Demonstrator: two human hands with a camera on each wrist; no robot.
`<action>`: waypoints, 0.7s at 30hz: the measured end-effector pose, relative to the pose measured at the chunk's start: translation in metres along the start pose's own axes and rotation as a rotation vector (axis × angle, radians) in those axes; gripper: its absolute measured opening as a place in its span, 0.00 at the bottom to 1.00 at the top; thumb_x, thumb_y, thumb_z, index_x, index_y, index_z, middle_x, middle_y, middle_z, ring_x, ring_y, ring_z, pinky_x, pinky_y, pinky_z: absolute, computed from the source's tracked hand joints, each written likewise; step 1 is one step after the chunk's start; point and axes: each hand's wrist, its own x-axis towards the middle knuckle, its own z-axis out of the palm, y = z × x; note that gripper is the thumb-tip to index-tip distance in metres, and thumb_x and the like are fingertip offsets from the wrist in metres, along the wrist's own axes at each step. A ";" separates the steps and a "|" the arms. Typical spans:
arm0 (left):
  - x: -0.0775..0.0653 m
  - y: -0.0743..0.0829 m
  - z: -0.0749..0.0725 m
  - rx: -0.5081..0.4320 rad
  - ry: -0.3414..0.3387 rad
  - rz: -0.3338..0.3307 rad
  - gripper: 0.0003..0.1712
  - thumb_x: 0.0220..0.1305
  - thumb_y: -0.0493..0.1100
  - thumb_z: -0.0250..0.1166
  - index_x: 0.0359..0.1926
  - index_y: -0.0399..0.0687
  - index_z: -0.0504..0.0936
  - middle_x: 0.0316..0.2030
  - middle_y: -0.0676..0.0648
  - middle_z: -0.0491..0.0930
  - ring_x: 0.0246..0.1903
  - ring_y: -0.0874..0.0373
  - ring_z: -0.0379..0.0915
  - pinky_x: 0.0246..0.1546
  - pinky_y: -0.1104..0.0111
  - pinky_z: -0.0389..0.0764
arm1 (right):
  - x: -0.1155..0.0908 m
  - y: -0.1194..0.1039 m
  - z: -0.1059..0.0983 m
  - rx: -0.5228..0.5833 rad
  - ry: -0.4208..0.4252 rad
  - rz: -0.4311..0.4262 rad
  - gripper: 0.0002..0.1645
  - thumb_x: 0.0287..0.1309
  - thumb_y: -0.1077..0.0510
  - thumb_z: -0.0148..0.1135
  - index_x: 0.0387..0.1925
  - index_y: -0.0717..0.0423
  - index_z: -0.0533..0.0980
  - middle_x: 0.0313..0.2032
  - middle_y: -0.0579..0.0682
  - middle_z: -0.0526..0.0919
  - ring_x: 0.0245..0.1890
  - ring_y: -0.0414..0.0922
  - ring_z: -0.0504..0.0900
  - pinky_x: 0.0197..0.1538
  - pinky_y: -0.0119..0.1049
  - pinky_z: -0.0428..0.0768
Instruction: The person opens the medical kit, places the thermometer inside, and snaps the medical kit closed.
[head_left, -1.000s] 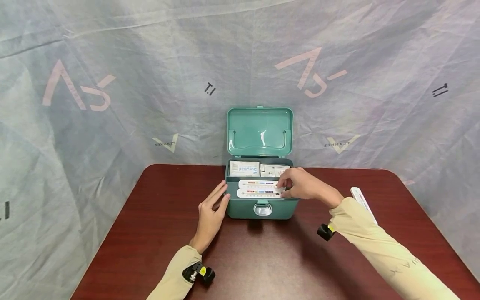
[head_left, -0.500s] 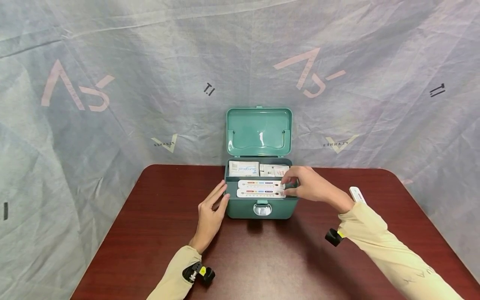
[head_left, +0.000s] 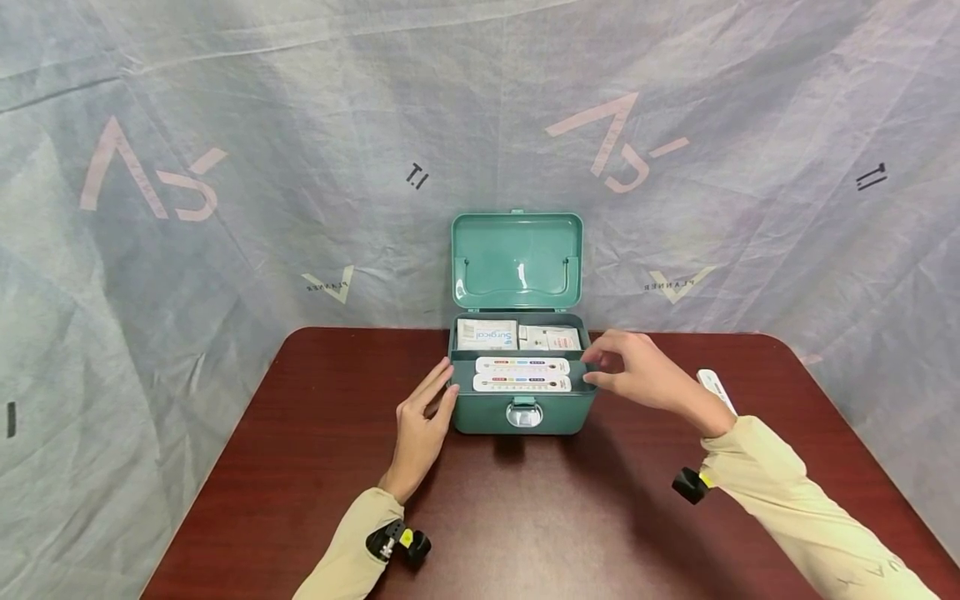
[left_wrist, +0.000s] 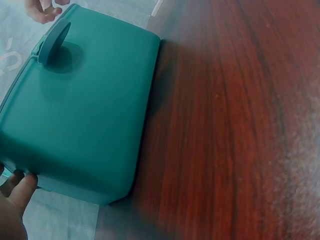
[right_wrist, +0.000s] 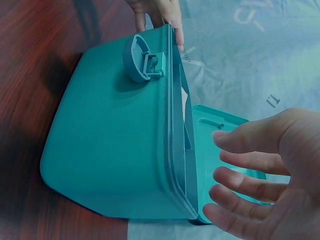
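Note:
A green box [head_left: 480, 415] stands at the back of the table, its hinged lid raised. Two white thermometer strips [head_left: 521, 382] with coloured bands lie side by side in the front compartment. My left hand [head_left: 420, 429] touches the box's left side with its fingertips; in the left wrist view those fingers [left_wrist: 22, 192] press near the lower left corner. At the right rim hovers my right hand [head_left: 652, 375], thumb and fingers apart and holding nothing. The right wrist view has this right hand [right_wrist: 270, 175] beside the rim with relaxed fingers.
In the rear compartment sit a white packet marked "Surgical" [head_left: 487, 334] and another white packet [head_left: 551, 337]. A third thermometer strip [head_left: 716, 388] lies on the red-brown table [head_left: 337, 433] at the right, partly behind the right forearm. Grey cloth [head_left: 300, 150] hangs behind the table.
My right hand has let go of the thermometer strips and drawn back to the right, to the box's rim. My left hand stays at the box's left side.

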 end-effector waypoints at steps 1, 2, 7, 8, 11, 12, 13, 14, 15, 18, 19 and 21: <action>0.000 0.001 0.000 -0.006 0.001 0.007 0.21 0.66 0.37 0.60 0.59 0.36 0.75 0.62 0.41 0.70 0.62 0.52 0.66 0.52 0.67 0.75 | -0.001 0.001 -0.001 0.001 0.004 0.004 0.08 0.49 0.62 0.71 0.34 0.55 0.82 0.29 0.43 0.79 0.32 0.46 0.77 0.36 0.42 0.77; 0.001 0.002 0.000 -0.012 0.002 0.015 0.21 0.66 0.35 0.60 0.59 0.35 0.75 0.62 0.40 0.70 0.61 0.51 0.66 0.52 0.66 0.75 | -0.003 0.002 -0.001 0.002 0.007 0.010 0.08 0.49 0.62 0.71 0.34 0.55 0.82 0.30 0.43 0.79 0.32 0.46 0.78 0.36 0.42 0.77; 0.004 0.023 -0.001 -0.028 0.014 0.051 0.20 0.63 0.29 0.60 0.57 0.28 0.75 0.59 0.31 0.70 0.59 0.40 0.67 0.48 0.52 0.76 | -0.009 0.005 -0.003 0.004 0.041 0.025 0.09 0.48 0.63 0.71 0.34 0.54 0.82 0.32 0.46 0.81 0.33 0.46 0.78 0.37 0.44 0.77; 0.005 0.027 -0.001 -0.024 0.016 0.052 0.20 0.63 0.28 0.60 0.56 0.28 0.75 0.58 0.31 0.70 0.59 0.39 0.67 0.47 0.49 0.75 | -0.010 0.006 -0.003 0.003 0.047 0.025 0.09 0.48 0.63 0.70 0.35 0.54 0.82 0.32 0.46 0.81 0.33 0.46 0.78 0.37 0.43 0.77; 0.006 0.030 -0.002 -0.022 0.024 0.060 0.19 0.63 0.28 0.60 0.55 0.27 0.75 0.58 0.31 0.71 0.58 0.38 0.67 0.45 0.45 0.73 | -0.013 0.007 -0.003 0.004 0.061 0.034 0.10 0.49 0.63 0.70 0.36 0.55 0.82 0.32 0.46 0.81 0.33 0.46 0.77 0.37 0.44 0.77; 0.005 0.027 -0.002 -0.019 0.026 0.062 0.19 0.63 0.28 0.60 0.55 0.27 0.75 0.58 0.31 0.71 0.58 0.38 0.67 0.45 0.44 0.73 | -0.014 0.008 -0.003 0.004 0.067 0.039 0.10 0.49 0.63 0.70 0.36 0.55 0.82 0.32 0.47 0.81 0.34 0.46 0.77 0.38 0.44 0.76; 0.005 0.023 -0.001 -0.018 0.025 0.066 0.20 0.63 0.29 0.60 0.56 0.28 0.75 0.58 0.31 0.70 0.59 0.39 0.67 0.45 0.46 0.74 | -0.015 0.009 -0.003 0.004 0.071 0.045 0.10 0.49 0.63 0.70 0.36 0.55 0.82 0.32 0.47 0.81 0.34 0.46 0.77 0.37 0.43 0.76; 0.004 0.019 -0.001 -0.014 0.022 0.061 0.20 0.63 0.29 0.60 0.56 0.29 0.75 0.59 0.32 0.70 0.59 0.41 0.67 0.45 0.47 0.75 | -0.016 0.009 -0.003 0.003 0.076 0.051 0.10 0.49 0.63 0.70 0.36 0.55 0.82 0.32 0.47 0.81 0.34 0.46 0.77 0.37 0.42 0.76; 0.004 0.014 0.000 -0.011 0.019 0.053 0.20 0.64 0.31 0.60 0.57 0.30 0.75 0.59 0.34 0.70 0.60 0.43 0.67 0.46 0.48 0.75 | -0.017 0.010 -0.003 0.003 0.081 0.056 0.10 0.48 0.63 0.70 0.36 0.55 0.82 0.32 0.47 0.81 0.34 0.46 0.77 0.37 0.41 0.75; 0.002 0.002 0.001 -0.005 0.009 0.027 0.21 0.66 0.35 0.60 0.58 0.34 0.75 0.61 0.39 0.70 0.61 0.50 0.66 0.48 0.51 0.76 | -0.020 0.013 -0.002 0.006 0.098 0.063 0.11 0.48 0.63 0.70 0.37 0.55 0.82 0.33 0.47 0.81 0.34 0.46 0.77 0.37 0.40 0.75; 0.001 0.000 0.001 -0.006 0.006 0.021 0.21 0.66 0.37 0.60 0.59 0.34 0.75 0.62 0.40 0.70 0.62 0.52 0.66 0.49 0.51 0.75 | -0.021 0.014 -0.002 0.007 0.103 0.060 0.11 0.48 0.64 0.70 0.37 0.55 0.82 0.33 0.47 0.82 0.34 0.46 0.77 0.37 0.41 0.76; 0.000 -0.002 0.001 -0.012 0.003 0.010 0.22 0.66 0.39 0.60 0.59 0.35 0.75 0.62 0.42 0.70 0.62 0.54 0.65 0.49 0.50 0.75 | -0.022 0.016 -0.001 0.009 0.118 0.049 0.11 0.48 0.64 0.70 0.36 0.56 0.82 0.33 0.47 0.82 0.33 0.46 0.77 0.37 0.42 0.76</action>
